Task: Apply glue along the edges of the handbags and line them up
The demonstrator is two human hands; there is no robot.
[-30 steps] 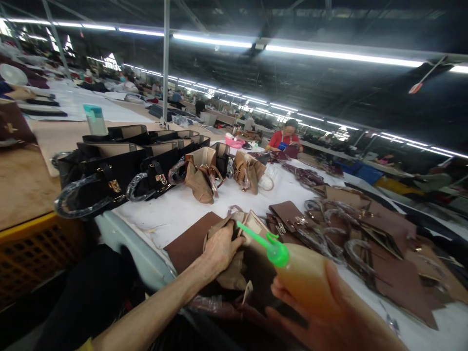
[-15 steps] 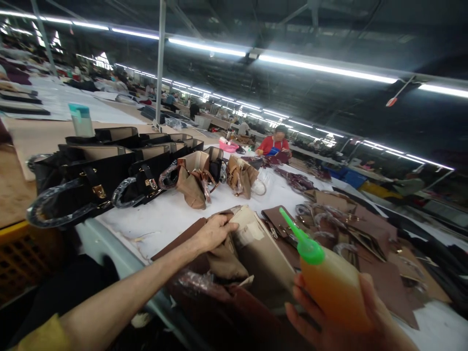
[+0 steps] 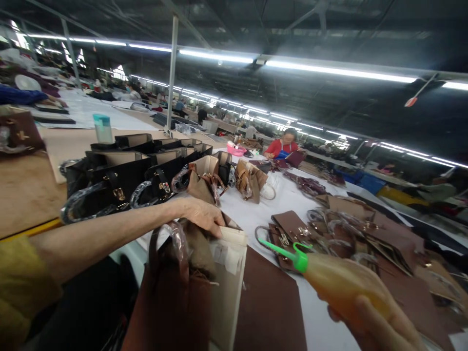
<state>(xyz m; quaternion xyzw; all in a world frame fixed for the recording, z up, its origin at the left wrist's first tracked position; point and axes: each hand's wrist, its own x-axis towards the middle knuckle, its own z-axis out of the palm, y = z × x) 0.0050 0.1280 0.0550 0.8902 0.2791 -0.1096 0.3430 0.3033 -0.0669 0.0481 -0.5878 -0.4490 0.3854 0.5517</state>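
My left hand [image 3: 205, 214] reaches over a brown handbag [image 3: 171, 302] and grips the upper edge of its beige inner panel [image 3: 228, 273]; its fingertips are partly hidden. Plastic-wrapped handles stand up on that bag, and tan lining bunches in its opening. A brown panel [image 3: 272, 297] lies flat on the white table to its right. Wrapped around a squeeze bottle [image 3: 340, 280] of amber liquid is my right hand [image 3: 380, 312]. The bottle lies nearly level in the hand, its green nozzle pointing left, above the table and apart from the bag.
Black handbags [image 3: 117, 175] stand in rows at the back left, beside tan bags [image 3: 252, 180]. Brown bag parts [image 3: 347, 229] are piled on the right. Behind them are a pink container [image 3: 236, 149] and a person in red [image 3: 283, 146]. A lidded bottle [image 3: 102, 129] stands far left.
The brown handbag has turned and swung nearer, showing its outer side and handles. My right hand has tipped the squeeze bottle from upright-leaning to almost level. The view has shifted left.
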